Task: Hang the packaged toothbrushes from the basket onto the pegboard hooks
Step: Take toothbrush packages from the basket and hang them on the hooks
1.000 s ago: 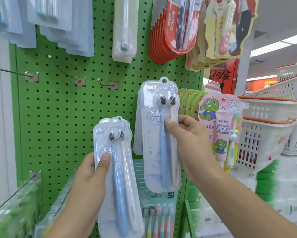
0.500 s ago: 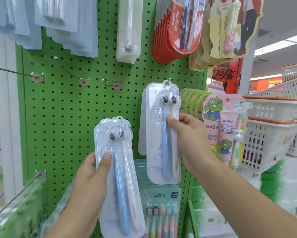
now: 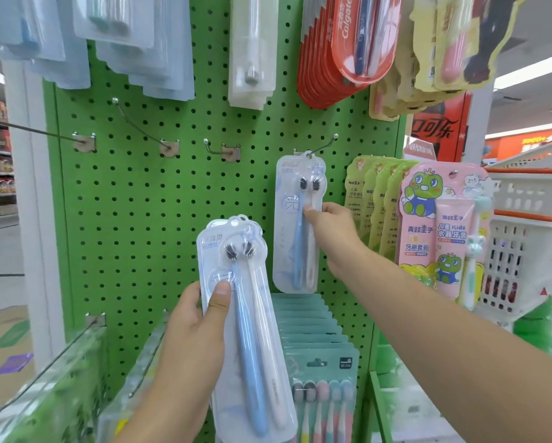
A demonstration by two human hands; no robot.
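And here they are, 2 bare hands, the left hand (image 3: 194, 330) and the right hand (image 3: 333, 233), no gloves, no rings, no watch at either wrist. Both forearms run bare to the frame's edge, no sleeves showing, nails cut short and plain.

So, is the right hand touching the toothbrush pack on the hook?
Touching. The head view shows the right hand with its thumb pressed on the front of the hanging toothbrush pack, fingers behind its right edge.

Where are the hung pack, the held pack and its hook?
hung pack (image 3: 289, 238), head view, clear front left of the brushes
held pack (image 3: 252, 318), head view, blister middle
hook (image 3: 324, 144), head view, wire shaft
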